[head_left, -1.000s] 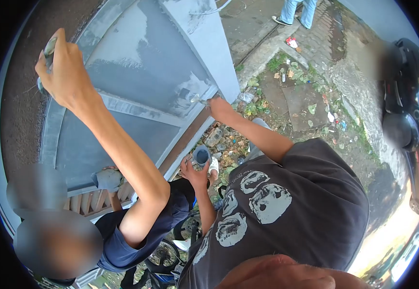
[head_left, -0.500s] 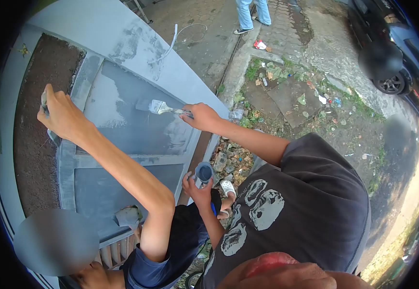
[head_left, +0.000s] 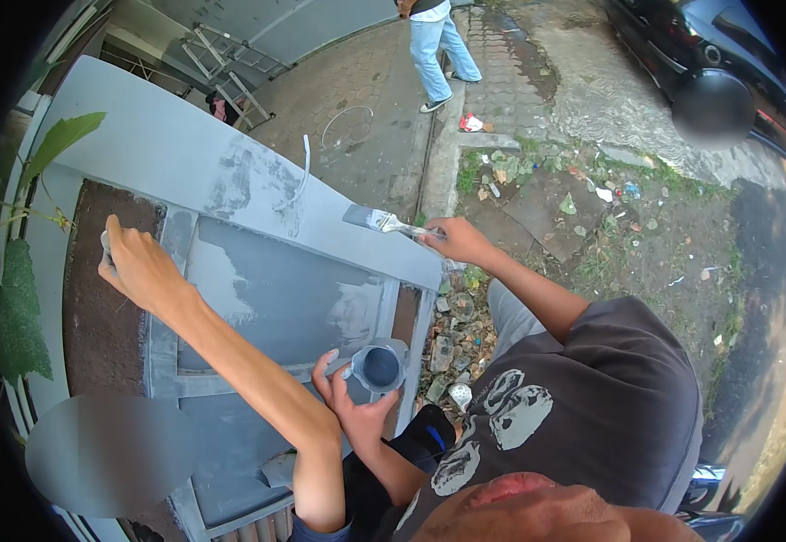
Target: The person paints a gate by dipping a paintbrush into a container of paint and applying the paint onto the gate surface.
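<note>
My right hand [head_left: 454, 241] is closed round the handle of a paintbrush [head_left: 379, 219], whose grey-coated bristles point left over the outer end of the light grey wall top [head_left: 140, 117]. Whether the bristles touch it I cannot tell. Lower down, my left hand [head_left: 357, 406] grips a grey cup [head_left: 380, 366] of dark grey paint, its open mouth facing up. Behind the cup is a recessed panel [head_left: 294, 289], mostly darker grey with pale patches.
A co-worker's hand [head_left: 145, 271] reaches over the brown rough strip [head_left: 104, 316], left of the panel. A second container [head_left: 277, 470] is low beside their arm. Further off are a ladder [head_left: 226, 68], a person in jeans [head_left: 438, 54] and a dark car [head_left: 682, 54]. Rubble [head_left: 443, 352] lies below the wall.
The view has shifted, showing more wall top and the ladder. My brush moved from the panel's lower corner across its face, then off towards the wall's outer end. The cup appears nearer.
</note>
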A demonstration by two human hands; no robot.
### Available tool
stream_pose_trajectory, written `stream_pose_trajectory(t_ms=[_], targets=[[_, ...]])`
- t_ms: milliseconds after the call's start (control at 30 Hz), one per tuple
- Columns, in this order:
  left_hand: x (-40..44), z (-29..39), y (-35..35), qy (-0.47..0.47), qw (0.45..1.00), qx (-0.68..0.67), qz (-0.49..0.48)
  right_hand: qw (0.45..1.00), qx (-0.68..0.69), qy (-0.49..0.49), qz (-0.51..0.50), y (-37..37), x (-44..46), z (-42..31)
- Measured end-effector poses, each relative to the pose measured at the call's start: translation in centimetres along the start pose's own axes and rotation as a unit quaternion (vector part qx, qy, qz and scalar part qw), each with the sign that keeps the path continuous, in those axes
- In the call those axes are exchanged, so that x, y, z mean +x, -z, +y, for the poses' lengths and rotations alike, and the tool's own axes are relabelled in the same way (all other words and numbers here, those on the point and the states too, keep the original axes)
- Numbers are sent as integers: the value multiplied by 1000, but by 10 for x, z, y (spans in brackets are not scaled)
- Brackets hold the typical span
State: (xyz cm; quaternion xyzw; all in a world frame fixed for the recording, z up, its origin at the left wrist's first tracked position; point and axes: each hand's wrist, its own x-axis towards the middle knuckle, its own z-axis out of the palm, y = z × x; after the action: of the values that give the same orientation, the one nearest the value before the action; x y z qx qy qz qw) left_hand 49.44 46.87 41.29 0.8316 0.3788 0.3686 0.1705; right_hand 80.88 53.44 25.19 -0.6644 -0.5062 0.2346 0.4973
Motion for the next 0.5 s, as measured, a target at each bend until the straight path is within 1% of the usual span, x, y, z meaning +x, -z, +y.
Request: stream_pose_trajectory(t_ms=[67, 100, 133, 167, 200, 233, 267, 300, 333, 400, 433, 500], targets=[[6, 6, 1, 28, 999, -43, -11, 999, -15, -22, 24, 19, -2, -1], [8, 5, 1, 34, 999, -39, -10, 999, 4, -24, 30, 23, -1, 4], [10, 6, 4, 13, 999, -32, -9, 1000, 9, -21, 17, 25, 0, 7], [7, 2, 6, -4, 1000, -24, -7, 999, 6, -38, 30, 29, 0, 11], [7, 0, 9, 9, 1000, -15, 4, 998, 2, -51, 43, 30, 1, 15], [6, -4, 10, -2, 1000, -10, 11, 999, 3, -46, 28, 30, -1, 21], [6, -6, 9, -16, 1000, -7, 19, 998, 5, -45, 52, 33, 0, 27], [4, 0, 9, 32, 998, -40, 37, 996, 11, -44, 75, 33, 1, 30], [4, 2, 13, 40, 998, -31, 41, 997, 17, -42, 63, 31, -1, 32], [9, 1, 14, -19, 996, -16, 84, 996, 17, -83, 39, 41, 1, 32], [10, -2, 16, -22, 996, -16, 84, 996, 25, -38, 79, 38, 2, 34], [8, -6, 26, -38, 993, 22, 108, 996, 24, -52, 73, 42, 1, 42]])
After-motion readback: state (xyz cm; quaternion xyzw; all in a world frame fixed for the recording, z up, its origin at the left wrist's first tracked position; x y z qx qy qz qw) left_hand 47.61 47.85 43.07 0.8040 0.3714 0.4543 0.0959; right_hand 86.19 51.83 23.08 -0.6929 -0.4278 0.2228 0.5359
